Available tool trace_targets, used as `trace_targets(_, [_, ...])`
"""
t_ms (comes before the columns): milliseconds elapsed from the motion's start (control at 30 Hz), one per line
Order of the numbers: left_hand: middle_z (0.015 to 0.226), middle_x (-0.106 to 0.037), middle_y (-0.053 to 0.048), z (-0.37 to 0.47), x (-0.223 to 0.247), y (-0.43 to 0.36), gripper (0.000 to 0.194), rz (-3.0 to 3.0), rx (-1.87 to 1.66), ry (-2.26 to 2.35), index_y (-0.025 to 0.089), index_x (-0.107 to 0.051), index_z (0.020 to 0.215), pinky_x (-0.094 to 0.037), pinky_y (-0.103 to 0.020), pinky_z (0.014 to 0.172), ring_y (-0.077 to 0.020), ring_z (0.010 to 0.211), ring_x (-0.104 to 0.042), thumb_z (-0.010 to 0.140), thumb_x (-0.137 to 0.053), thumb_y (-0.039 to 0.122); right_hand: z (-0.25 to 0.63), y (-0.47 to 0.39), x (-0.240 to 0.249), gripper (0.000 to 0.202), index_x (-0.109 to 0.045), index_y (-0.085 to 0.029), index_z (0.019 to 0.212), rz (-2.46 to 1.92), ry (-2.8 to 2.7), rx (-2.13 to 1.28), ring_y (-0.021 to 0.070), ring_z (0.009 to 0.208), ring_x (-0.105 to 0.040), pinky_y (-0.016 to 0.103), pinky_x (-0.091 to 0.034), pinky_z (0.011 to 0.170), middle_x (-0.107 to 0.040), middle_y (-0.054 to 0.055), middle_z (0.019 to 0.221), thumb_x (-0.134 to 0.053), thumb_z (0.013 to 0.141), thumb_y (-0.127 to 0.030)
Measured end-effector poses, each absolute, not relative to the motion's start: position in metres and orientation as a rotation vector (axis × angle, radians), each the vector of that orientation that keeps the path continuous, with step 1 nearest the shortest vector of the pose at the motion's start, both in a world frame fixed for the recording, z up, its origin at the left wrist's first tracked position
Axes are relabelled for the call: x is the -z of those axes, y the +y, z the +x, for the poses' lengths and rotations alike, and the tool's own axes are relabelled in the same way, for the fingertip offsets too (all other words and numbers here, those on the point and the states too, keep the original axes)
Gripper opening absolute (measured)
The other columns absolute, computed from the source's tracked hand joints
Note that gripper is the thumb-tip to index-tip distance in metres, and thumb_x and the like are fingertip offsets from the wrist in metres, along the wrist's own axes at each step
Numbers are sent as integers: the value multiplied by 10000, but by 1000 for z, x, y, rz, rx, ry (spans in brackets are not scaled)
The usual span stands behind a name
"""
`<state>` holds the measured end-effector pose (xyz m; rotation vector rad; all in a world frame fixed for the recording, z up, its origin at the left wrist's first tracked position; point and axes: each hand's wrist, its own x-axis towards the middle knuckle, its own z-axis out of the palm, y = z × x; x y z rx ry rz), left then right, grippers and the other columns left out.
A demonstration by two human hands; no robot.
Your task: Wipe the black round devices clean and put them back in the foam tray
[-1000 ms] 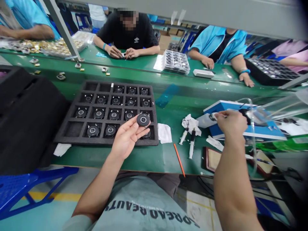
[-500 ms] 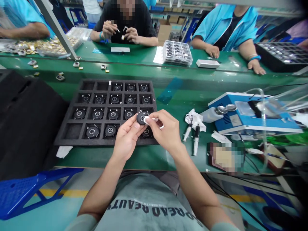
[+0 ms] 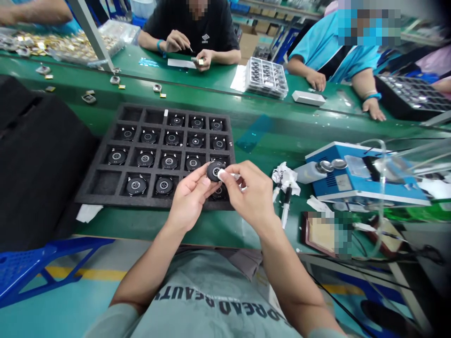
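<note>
Between its thumb and fingers my left hand (image 3: 190, 195) grips a round black smartwatch case (image 3: 213, 171), its sensor back facing me. My right hand (image 3: 248, 192) is closed in a pinch on a small white wipe (image 3: 221, 174), pressed against the watch case's back. Both hands are over the front right part of a black foam tray (image 3: 118, 203). Most of the tray's square pockets hold similar black watch cases, such as one watch case (image 3: 136, 185) in the front row. My hands partly cover the front-row pockets on the right.
Right of the tray lie syringes (image 3: 286, 206) by crumpled tissue (image 3: 286, 178), a white bottle (image 3: 310, 172) and a blue machine (image 3: 366, 176). A black foam stack (image 3: 38, 164) stands left. Across the bench, co-workers sit near a clear compartment box (image 3: 267, 77).
The view has shifted slightly. My hands keep the watch case and wipe together in nearly the same pose. Across the bench, a co-worker's hands have lowered toward the bench.
</note>
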<state>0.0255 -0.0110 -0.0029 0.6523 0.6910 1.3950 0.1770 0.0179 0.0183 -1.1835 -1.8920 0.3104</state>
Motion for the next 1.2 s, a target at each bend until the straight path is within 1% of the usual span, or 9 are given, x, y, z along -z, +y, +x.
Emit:
trace_targets(167, [1244, -794, -85, 26, 4, -11, 356, 647, -1406, 671, 230, -769, 1231, -507, -472, 1158, -266, 1170, -754, 887, -818, 310, 178, 17, -20, 92, -678, -226, 915, -1168, -1918, -331, 147, 715, -617, 297, -460, 643, -705, 6, 872, -637, 993, -253])
trace_targets(333, [1280, -781, -88, 26, 6, -11, 370, 656, -1403, 653, 224, -768, 1232, -507, -496, 1161, -283, 1189, -746, 877, -828, 311, 178, 15, -21, 114, -679, -216, 906, -1189, -1874, -279, 147, 709, -614, 301, -460, 652, -698, 13, 853, -633, 999, -264])
trace_targets(467, [1253, -793, -79, 26, 6, -11, 363, 634, -1404, 638, 231, -769, 1229, -518, -480, 1151, -276, 1183, -748, 879, -824, 306, 176, 13, -21, 113, -680, -226, 909, -1162, -1937, -327, 153, 712, -620, 304, -466, 643, -712, 17, 865, -630, 997, -277])
trace_targets(600, [1251, -794, -75, 24, 6, -12, 374, 636, -1409, 636, 230, -760, 1247, -512, -484, 1157, -271, 1169, -754, 883, -818, 299, 175, 13, -21, 119, -676, -220, 910, -1184, -1861, -270, 149, 696, -620, 303, -470, 641, -710, 20, 862, -629, 1001, -281])
trace_targets(733, [1212, -806, -68, 23, 7, -11, 381, 617, -1402, 619, 242, -755, 1264, -518, -472, 1144, -264, 1155, -761, 890, -814, 292, 175, 15, -21, 118, -677, -228, 910, -1156, -1924, -301, 153, 715, -639, 299, -482, 641, -721, 21, 871, -625, 999, -287])
trace_targets(900, [1203, -808, -57, 24, 8, -11, 375, 620, -1404, 603, 253, -760, 1258, -523, -472, 1137, -261, 1143, -766, 890, -816, 298, 176, 12, -23, 129, -675, -227, 900, -1183, -1858, -273, 149, 687, -627, 301, -486, 636, -721, 15, 847, -617, 997, -289])
trace_targets(1000, [1222, -801, -68, 23, 8, -11, 389, 618, -1409, 619, 245, -751, 1271, -505, -474, 1157, -265, 1163, -758, 891, -812, 304, 173, 9, -23, 106, -686, -224, 909, -1152, -1943, -329, 143, 689, -626, 292, -471, 622, -730, 14, 864, -627, 988, -265])
trace_targets(1200, [1259, -789, -70, 24, 10, -11, 384, 647, -1405, 618, 241, -754, 1260, -511, -497, 1155, -269, 1171, -751, 886, -814, 299, 171, 21, -24, 120, -683, -219, 880, -1208, -1814, -247, 131, 632, -594, 293, -465, 615, -735, 5, 840, -658, 972, -293])
